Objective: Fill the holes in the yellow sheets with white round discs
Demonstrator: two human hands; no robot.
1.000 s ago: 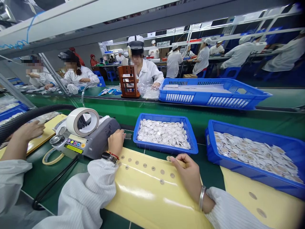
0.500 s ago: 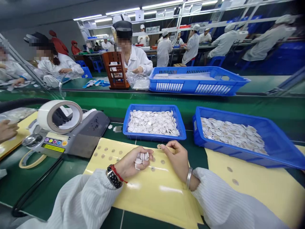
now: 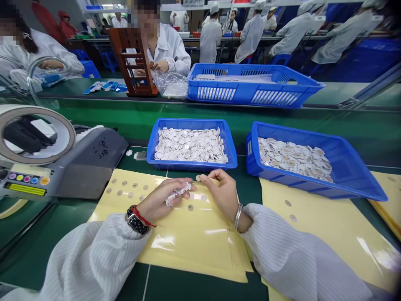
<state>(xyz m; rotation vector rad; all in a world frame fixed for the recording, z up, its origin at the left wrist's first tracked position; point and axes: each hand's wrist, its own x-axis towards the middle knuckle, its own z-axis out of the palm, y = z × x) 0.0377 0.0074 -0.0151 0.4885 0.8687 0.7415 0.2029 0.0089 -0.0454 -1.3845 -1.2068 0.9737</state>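
Observation:
My left hand [image 3: 164, 200] is curled around a small stack of round white discs [image 3: 179, 192], their edges showing between thumb and fingers. Close beside it, my right hand [image 3: 221, 194] pinches one tan disc [image 3: 198, 178] between thumb and fingertips. Both hands are over a glossy yellow sheet [image 3: 188, 251]. Rows of greyish discs [image 3: 135, 185] lie on its upper left part, and a few more lie between my hands. Just behind the sheet stands a blue tray [image 3: 191, 166] full of white discs [image 3: 191, 144].
A second blue tray [image 3: 360, 167], partly filled with discs, stands to the right above another yellow sheet [image 3: 316, 234]. A grey tape machine [image 3: 97, 163] with a large tape roll [image 3: 67, 125] is at left. Across the raised ledge are a blue basket [image 3: 244, 97], a brown wooden rack [image 3: 133, 62] and co-workers.
The camera view has tilted down and shifted, so the trays and sheets sit higher and further left. My left fingers are straighter around the discs; my right hand still pinches a disc.

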